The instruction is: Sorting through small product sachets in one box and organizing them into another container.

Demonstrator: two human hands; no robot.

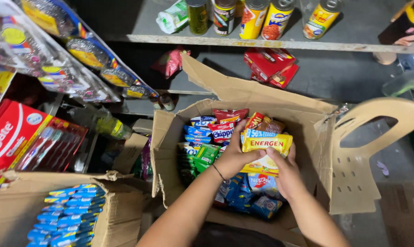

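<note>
Both hands reach into the big open brown cardboard box (170, 137); the left hand (234, 158) and the right hand (287, 174) are curled tight around a flat yellow plastic packet (266, 148), holding it just above the pile of colourful snack packets (207, 137) inside the box; behind the box, round tin cans (252, 18) stand on a grey shelf (344, 45); to the box's left sits a smaller cardboard box of blue packets (65, 215).

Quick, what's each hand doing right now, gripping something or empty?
Left hand: closed on the yellow sachet pack, over the open cardboard box.
Right hand: closed on the same yellow sachet pack, gripping its right side.
</note>
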